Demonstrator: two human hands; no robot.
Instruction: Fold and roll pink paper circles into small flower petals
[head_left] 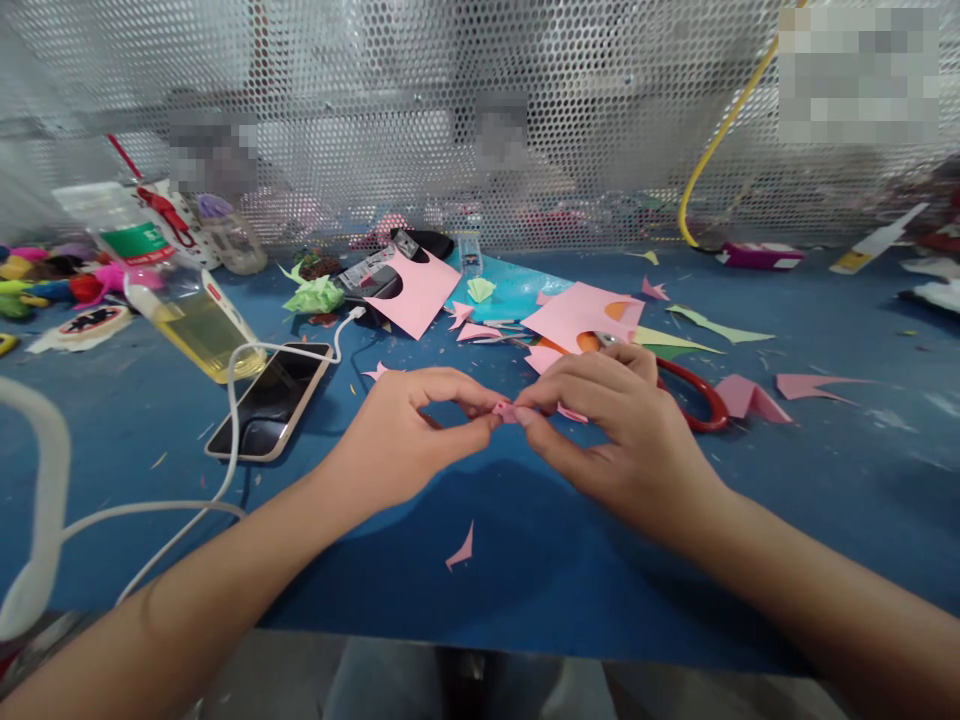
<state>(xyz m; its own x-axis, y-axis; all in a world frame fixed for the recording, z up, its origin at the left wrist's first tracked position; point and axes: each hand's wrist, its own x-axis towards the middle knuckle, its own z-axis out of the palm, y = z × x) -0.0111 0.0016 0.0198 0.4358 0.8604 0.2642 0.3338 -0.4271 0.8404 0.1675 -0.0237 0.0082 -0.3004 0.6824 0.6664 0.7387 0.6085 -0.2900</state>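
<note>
A small rolled or folded piece of pink paper (505,411) is pinched between both hands above the blue table. My left hand (420,430) grips its left end between thumb and fingertips. On its other end, my right hand (611,425) closes with thumb and index finger. Just beyond the hands lie cut pink sheets (566,318) with rounded notches. Red-handled scissors (709,405) rest partly behind my right hand, their blades mostly hidden. A thin pink scrap (463,548) lies on the table nearer to me.
On the left are a phone (274,405), a white charging cable (234,400) and a tilted bottle of yellow liquid (202,330). Green crumpled paper (315,295) and a blue sheet (517,283) lie farther back. A perforated metal screen (420,120) rises behind the table. A glue bottle (877,240) lies far right.
</note>
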